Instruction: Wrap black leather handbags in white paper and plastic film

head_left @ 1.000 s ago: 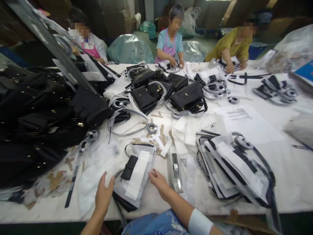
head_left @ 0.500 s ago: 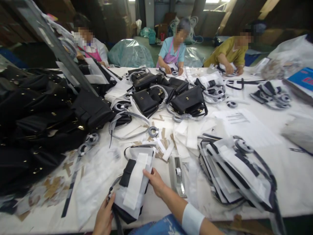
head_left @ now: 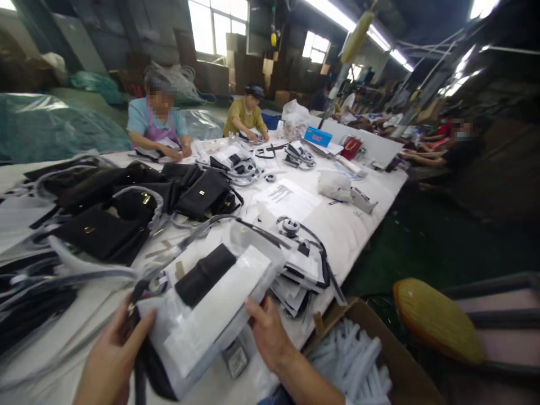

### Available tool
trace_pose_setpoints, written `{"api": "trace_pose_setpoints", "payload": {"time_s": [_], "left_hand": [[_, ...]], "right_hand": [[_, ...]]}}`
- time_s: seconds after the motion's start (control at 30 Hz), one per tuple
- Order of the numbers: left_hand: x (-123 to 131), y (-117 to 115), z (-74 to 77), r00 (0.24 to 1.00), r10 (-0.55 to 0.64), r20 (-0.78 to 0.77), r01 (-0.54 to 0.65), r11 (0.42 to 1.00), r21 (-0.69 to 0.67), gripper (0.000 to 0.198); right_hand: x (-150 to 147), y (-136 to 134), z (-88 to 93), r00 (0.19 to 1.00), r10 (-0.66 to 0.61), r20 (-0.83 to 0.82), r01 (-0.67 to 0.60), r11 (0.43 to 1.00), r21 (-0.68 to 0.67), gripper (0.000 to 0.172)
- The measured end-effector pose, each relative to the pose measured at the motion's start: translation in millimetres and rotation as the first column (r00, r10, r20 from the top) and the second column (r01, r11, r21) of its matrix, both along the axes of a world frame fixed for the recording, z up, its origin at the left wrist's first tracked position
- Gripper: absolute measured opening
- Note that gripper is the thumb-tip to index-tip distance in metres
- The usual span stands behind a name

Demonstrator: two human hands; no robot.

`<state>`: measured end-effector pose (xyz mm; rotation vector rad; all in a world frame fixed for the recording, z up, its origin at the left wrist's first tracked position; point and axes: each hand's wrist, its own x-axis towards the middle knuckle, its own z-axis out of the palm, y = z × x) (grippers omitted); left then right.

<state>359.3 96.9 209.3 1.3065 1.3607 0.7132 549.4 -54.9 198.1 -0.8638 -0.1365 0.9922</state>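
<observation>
Across the long white table (head_left: pixel 341 228), a person in a light-blue top and purple apron (head_left: pixel 163 129) bends over, and so does a person in a mustard-yellow top and dark cap (head_left: pixel 242 119). A white sheet of paper with dark lines (head_left: pixel 291 202) lies flat. Farther back I can see a bright blue box with writing (head_left: pixel 318 136) and, near it, a small red bag (head_left: pixel 351 148). A big shiny heap of green plastic (head_left: pixel 54 132) sits behind the table. There's a bright window with many panes (head_left: pixel 217 25), and long white lamps (head_left: pixel 331 12) shine up high. Low down, a brown cardboard box (head_left: pixel 407 360) holds lots of pale grey strips (head_left: pixel 354 365), near an oval yellow cushion (head_left: pixel 436 320).
</observation>
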Motion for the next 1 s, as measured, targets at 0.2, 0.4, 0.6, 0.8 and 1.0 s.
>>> {"api": "trace_pose_setpoints", "payload": {"time_s": [0.2,0.4,0.6,0.8,1.0], "left_hand": [[207,42,40.6,0.879,-0.478,-0.007,0.467,0.855,0.226,0.087],[345,62,-12.3,0.608,-0.753,-0.251,0.788,0.535,0.304,0.072],[372,61,-77.1,0.371,-0.791,-0.486,0.928,0.332,0.168,0.053],[371,71,-77.9,0.359,-0.745,-0.563,0.933,0.262,0.248,0.054],[323,46,-53.1,0.420,-0.756,-0.503,0.884,0.215,0.415,0.041]], "right_hand": [[85,-26,11.5,0.906,-0.422,0.032,0.421,0.906,0.048,0.056],[125,-30,-36.7,0.806,-0.582,-0.108,0.560,0.809,-0.178,0.061],[117,-65,-77.5,0.959,-0.195,-0.207,0.121,0.938,-0.324,0.065],[115,-83,-47.9,0.879,0.184,0.439,0.057,0.875,-0.481,0.052],[117,-72,-45.2,0.449,0.480,0.753,0.031,0.834,-0.550,0.028]]}}
